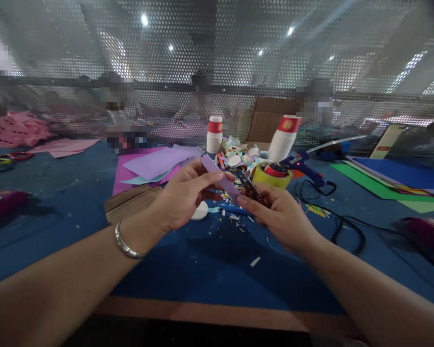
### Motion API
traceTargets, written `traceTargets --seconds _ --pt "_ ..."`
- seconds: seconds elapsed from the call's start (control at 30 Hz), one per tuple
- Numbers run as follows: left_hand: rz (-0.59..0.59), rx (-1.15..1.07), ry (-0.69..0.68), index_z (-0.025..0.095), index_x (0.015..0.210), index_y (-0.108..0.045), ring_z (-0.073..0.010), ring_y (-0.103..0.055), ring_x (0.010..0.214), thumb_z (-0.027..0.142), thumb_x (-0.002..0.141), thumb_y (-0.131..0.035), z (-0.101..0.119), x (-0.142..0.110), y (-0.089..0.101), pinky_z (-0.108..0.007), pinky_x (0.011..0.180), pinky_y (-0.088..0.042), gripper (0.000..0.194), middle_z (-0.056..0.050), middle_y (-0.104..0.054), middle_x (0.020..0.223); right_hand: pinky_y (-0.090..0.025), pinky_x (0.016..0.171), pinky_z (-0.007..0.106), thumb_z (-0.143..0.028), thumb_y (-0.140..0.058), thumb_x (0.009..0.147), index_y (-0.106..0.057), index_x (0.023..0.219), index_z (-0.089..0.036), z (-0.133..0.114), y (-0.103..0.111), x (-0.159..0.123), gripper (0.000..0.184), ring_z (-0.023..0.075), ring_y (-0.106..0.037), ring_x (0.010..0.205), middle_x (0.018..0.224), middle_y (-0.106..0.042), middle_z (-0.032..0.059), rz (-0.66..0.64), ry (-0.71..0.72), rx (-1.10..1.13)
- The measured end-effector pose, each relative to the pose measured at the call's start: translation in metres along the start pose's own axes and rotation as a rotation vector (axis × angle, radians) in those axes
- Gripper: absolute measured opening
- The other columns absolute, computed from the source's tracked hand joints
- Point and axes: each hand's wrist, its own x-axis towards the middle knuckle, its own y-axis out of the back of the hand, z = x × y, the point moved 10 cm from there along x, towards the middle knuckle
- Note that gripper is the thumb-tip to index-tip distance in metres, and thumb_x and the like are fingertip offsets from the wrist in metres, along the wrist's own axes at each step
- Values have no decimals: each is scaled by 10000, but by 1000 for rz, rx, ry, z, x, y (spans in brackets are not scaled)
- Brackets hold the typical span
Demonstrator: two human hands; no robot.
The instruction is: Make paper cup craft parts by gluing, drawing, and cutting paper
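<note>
A folded or layered strip of light purple paper (210,165) slants between my two hands above the table. My left hand (186,195), with a silver bangle at the wrist, pinches the strip between thumb and fingers. My right hand (275,212) is closed around a small dark tool with shiny metal parts (251,187); its exact kind does not show. The right thumb tip touches the strip's lower right end. Just below the hands lie a white round lid-like disc (200,211), a blue pen-like stick (233,209) and scattered paper bits.
Purple paper sheets (155,163) and brown corrugated cardboard (128,205) lie left. Paper cup stacks (214,142) (282,140) stand behind a scrap pile (240,153). Yellow tape (271,178), a blue glue gun (304,168) with its black cord (359,222), and coloured sheets (369,180) are right.
</note>
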Motion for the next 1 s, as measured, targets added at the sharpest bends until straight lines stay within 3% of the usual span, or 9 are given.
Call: traceTargets --seconds 0.2,0.4,0.5,0.67,0.83,1.0 --pt "-72 173 38 199 849 -463 -123 -678 669 198 867 -677 -7 -8 -12 -219 535 -513 215 35 -686 754 -168 459 270 -606 -616 919 -631 834 -198 -9 6 -1 416 84 -241 525 620 -362 -58 43 79 5" --pt "-279 356 84 197 836 -468 -150 -717 754 169 876 -628 -24 -15 -35 -279 695 -555 167 10 -698 765 -245 484 259 -522 -700 876 -629 835 -198 -13 9 -1 334 89 -333 549 655 -463 -43 95 92 -64" --pt "-331 342 128 182 901 -516 -161 -720 805 218 893 -640 -32 -18 -41 -293 744 -554 130 -24 -726 823 -316 529 261 -465 -714 866 -612 790 -197 -17 9 -1 297 98 -399 584 675 -516 -31 94 122 -83" --pt "-302 244 223 174 1010 -563 -153 -719 803 337 939 -641 -41 -21 -39 -283 745 -549 194 -32 -736 854 -375 589 271 -417 -699 880 -626 798 -199 -20 10 -2 245 110 -471 635 717 -577 -15 89 151 -61" --pt "-239 174 134 168 853 -537 -107 -696 725 258 936 -649 -30 -15 -34 -234 710 -541 167 4 -720 757 -229 472 266 -512 -714 874 -632 861 -214 -11 11 -2 309 84 -320 522 632 -457 -55 80 82 1" --pt "-198 131 101 171 840 -508 -79 -702 729 188 964 -610 -26 -12 -31 -194 690 -540 161 19 -729 763 -142 452 290 -601 -548 963 -613 851 -217 -10 9 -2 405 78 -250 466 568 -330 -72 68 61 87"
